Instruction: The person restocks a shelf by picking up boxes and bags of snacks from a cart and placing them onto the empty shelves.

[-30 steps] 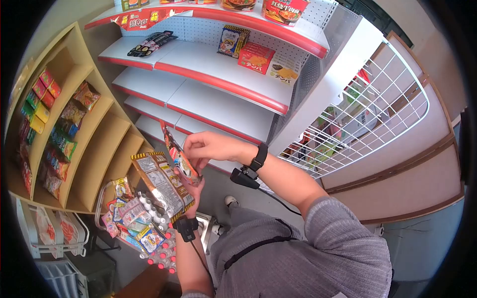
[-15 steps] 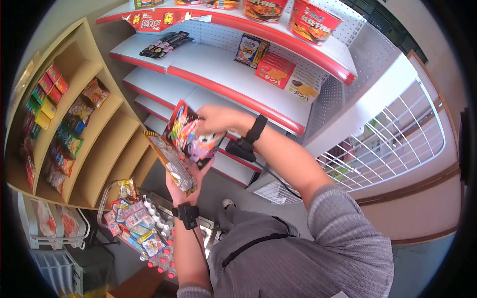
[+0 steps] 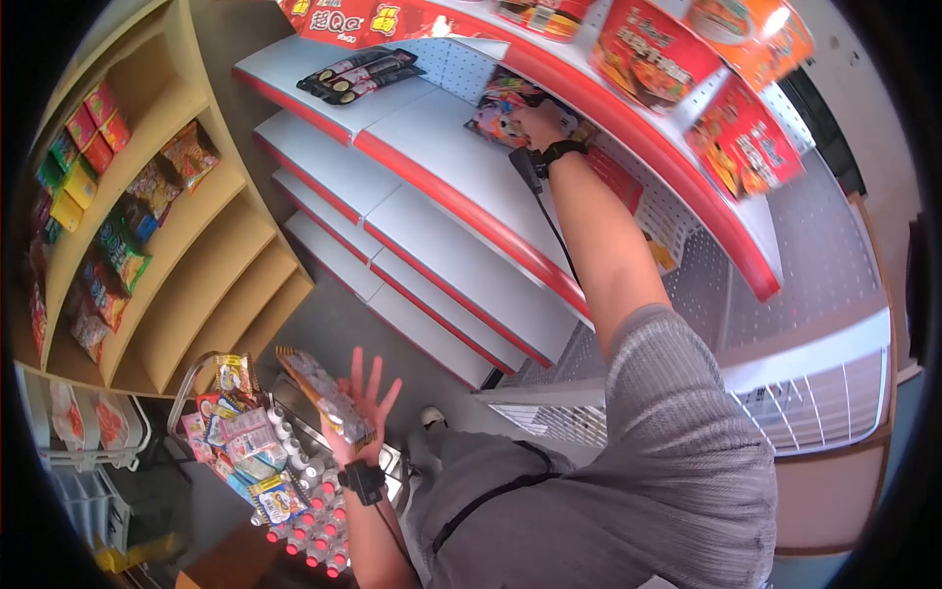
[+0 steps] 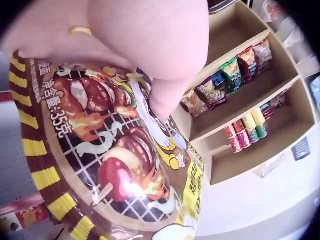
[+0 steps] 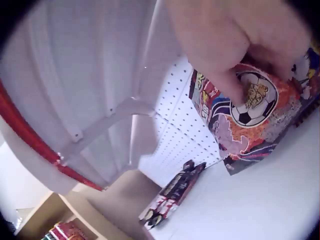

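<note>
My right hand (image 3: 543, 126) reaches onto the second shelf and pinches a colourful snack bag with a soccer ball print (image 5: 255, 102). This bag stands close to the perforated back panel, its lower edge at the shelf surface. A blue packet (image 5: 305, 70) shows partly behind it in the right wrist view. Low in front of the body, my left hand (image 3: 365, 401) holds a brown snack bag with yellow-striped edges (image 4: 120, 150) by the thumb, while its other fingers spread out. Grilled-sausage pictures cover the brown bag's front.
Dark slim packets (image 3: 361, 77) lie left on the same shelf; red boxes (image 3: 616, 182) stand right. Instant noodle tubs (image 3: 653, 54) sit on the shelf above, over the right arm. A basket of snacks (image 3: 240, 437) and several red-capped bottles (image 3: 312, 525) are below left, near a wooden rack (image 3: 211, 231).
The right hand has carried the soccer-ball bag from beside the left hand up to the shelf. The left hand has dropped lower with the brown bag, its fingers spreading.
</note>
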The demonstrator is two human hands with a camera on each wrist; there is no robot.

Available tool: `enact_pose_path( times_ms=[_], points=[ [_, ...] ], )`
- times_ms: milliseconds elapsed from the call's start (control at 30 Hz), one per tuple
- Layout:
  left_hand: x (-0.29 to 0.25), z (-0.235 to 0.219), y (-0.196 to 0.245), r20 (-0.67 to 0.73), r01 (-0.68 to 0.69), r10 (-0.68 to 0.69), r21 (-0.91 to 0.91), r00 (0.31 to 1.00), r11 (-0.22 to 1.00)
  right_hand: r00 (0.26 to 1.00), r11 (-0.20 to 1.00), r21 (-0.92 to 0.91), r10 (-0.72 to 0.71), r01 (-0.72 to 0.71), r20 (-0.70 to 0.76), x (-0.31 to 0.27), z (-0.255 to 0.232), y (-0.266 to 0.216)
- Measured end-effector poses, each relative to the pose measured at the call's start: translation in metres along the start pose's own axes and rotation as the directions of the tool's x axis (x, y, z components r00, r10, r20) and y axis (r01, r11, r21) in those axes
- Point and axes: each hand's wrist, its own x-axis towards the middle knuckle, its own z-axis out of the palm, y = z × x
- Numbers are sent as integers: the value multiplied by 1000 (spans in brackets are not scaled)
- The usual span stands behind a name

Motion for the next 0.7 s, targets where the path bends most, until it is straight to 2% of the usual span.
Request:
enact_pose_path(
  times_ms=[33, 67, 133, 233, 267, 333, 433, 567, 633, 700],
  points=[
    [-1, -7, 2, -19, -25, 25, 2, 1000, 1000, 993, 994, -21, 106, -107, -53, 5, 4, -5],
    [-5, -10, 5, -57, -33, 33, 11, 998, 999, 994, 994, -24, 104, -105, -37, 19, 11, 6],
    [-13, -11, 10, -98, -66, 65, -13, 993, 998, 970, 969, -242, -114, 60, -217, 48, 29, 33],
    [-23, -24, 18, -153, -119, 112, -38, 982, 992, 966, 939, -343, -98, 10, -241, 40, 40, 9],
    [-26, -26, 20, -176, -142, 134, -32, 975, 989, 969, 940, -341, -99, 16, -228, 47, 48, 13],
    [-34, -33, 22, -178, -164, 160, -7, 971, 986, 958, 979, -188, 26, -83, -284, 62, 61, 34],
    [-40, -37, 22, -238, -176, 162, -37, 958, 984, 936, 942, -288, 63, -170, -346, 83, 81, 62],
    [-43, -38, 18, -258, -177, 168, -14, 952, 984, 948, 918, -336, 107, -210, -300, 80, 81, 62],
    [-44, -37, 18, -289, -171, 162, -8, 944, 985, 960, 921, -272, 256, -278, -114, 70, 74, 51],
    [-44, -41, 18, -280, -166, 157, -9, 947, 986, 954, 936, -213, 248, -281, -171, 57, 72, 42]
  ],
)
